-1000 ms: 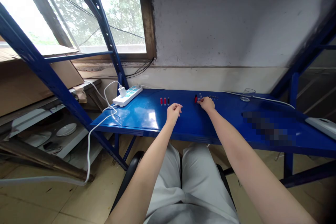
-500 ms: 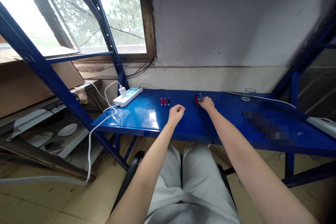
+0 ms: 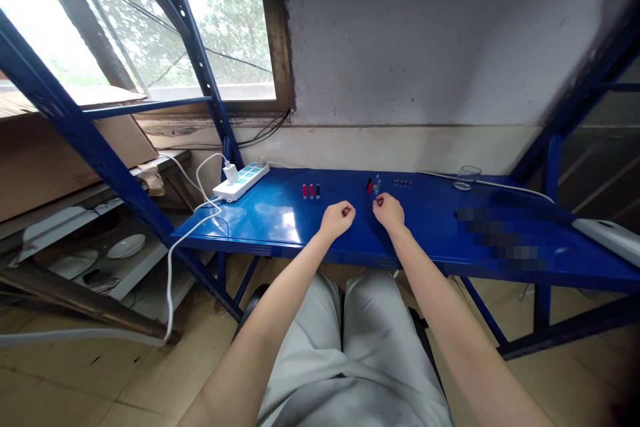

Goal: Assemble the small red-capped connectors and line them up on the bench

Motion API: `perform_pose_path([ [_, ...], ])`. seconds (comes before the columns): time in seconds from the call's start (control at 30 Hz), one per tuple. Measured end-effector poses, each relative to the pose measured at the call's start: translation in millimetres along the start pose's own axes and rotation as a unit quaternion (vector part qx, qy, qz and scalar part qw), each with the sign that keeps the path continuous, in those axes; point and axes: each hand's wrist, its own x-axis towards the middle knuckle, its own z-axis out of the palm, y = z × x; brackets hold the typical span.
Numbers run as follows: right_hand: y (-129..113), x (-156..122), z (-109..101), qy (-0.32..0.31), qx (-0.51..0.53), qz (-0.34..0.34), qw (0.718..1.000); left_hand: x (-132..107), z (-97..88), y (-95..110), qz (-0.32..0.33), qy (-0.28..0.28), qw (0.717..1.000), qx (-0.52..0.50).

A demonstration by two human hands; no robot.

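though i cannot tell what they hold, the left hand [image 3: 338, 219] and right hand [image 3: 389, 213] both have fingers [image 3: 383, 201] curled narrow.

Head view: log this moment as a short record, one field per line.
Left hand: fingers curled, over the blue table; contents unclear
Right hand: fingertips together, near the clear pieces; contents unclear
Left row: two red cylinders, one black cylinder
Left of clear pieces: red and black pieces
Farther right: row of tiny pieces, clear glass
Left end: power strip, white plug
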Motion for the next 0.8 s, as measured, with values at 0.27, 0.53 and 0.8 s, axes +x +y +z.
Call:
perform_pose_path([
  [0.27, 0, -7, -1, 0.030, 0.075, -0.095, 0.992, 14, -18.1, 16, 0.186, -0.013, 0.957, 0.222],
  [0.53, 1, -8, -3, 0.024, 0.092, -0.092, 0.991, 81, -86.5, 18, 0.223, -0.034, 0.848, 0.480],
  [0.8, -1, -9, -4, 0.011, 0.106, -0.091, 0.990, 73, -95.1, -18, 0.224, -0.089, 0.823, 0.513],
])
